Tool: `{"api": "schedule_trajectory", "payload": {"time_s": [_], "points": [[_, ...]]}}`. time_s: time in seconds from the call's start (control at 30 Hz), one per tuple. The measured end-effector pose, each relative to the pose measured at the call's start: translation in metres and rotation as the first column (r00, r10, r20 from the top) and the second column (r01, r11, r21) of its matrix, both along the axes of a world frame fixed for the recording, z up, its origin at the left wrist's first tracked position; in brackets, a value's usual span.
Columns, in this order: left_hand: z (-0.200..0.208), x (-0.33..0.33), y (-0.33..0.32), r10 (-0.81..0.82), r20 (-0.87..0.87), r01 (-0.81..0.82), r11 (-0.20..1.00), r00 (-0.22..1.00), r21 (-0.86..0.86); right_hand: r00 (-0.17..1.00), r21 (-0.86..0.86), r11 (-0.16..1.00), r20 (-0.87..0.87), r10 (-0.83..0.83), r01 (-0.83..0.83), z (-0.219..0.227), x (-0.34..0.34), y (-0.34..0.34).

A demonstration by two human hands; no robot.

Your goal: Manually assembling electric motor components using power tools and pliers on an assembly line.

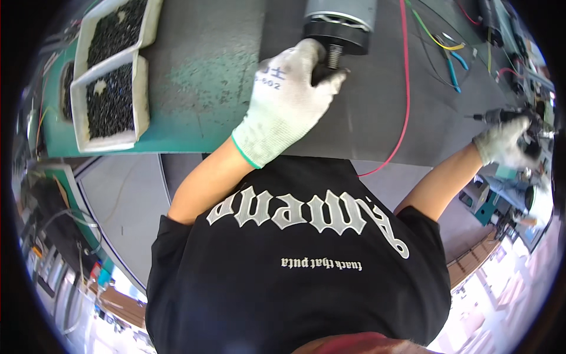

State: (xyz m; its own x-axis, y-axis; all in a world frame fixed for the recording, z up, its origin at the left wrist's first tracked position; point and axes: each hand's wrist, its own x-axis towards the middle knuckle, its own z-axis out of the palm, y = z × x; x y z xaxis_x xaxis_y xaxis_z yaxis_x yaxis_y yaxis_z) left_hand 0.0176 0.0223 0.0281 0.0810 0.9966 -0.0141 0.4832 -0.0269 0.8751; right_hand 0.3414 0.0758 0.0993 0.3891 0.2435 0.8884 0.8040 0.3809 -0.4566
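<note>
Left hand bent at the black end of a grey motor, thumb near its ridged shaft; whether it grips cannot be told. Motor lies inward from the middle of the desk's near edge. Right hand closed around a dark power driver at the right edge. Two bins of small black parts stand near the left corner.

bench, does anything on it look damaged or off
Yes: the bench top looks worn between the bins and the left hand. Its green surface is broken up by dark, speckled patches there, while the strip along the front edge looks more even. Nothing else stands out.
</note>
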Motion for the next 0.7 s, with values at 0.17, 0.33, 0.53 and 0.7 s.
{"api": "schedule_trajectory", "payload": {"time_s": [0.17,0.33,0.53,0.7], "points": [[0.017,-0.024,-0.018,0.078,0.091,-0.083,0.995,0.993,0.055,0.803,-0.649,0.704,0.564,0.192,0.288,-0.047,0.01,0.008],[0.065,-0.093,-0.054,0.169,-0.025,-0.166,0.982,0.985,0.088,0.746,-0.877,0.437,0.425,0.513,0.199,-0.064,0.049,0.013],[0.075,-0.24,-0.043,0.79,-0.284,-0.697,0.613,0.543,0.372,0.724,-0.929,0.309,0.354,0.592,0.202,-0.06,0.08,0.002],[0.061,-0.361,-0.001,0.704,-0.589,-0.613,0.681,0.396,0.401,0.706,-0.859,0.435,0.483,0.518,0.269,-0.044,0.077,-0.021]]}}
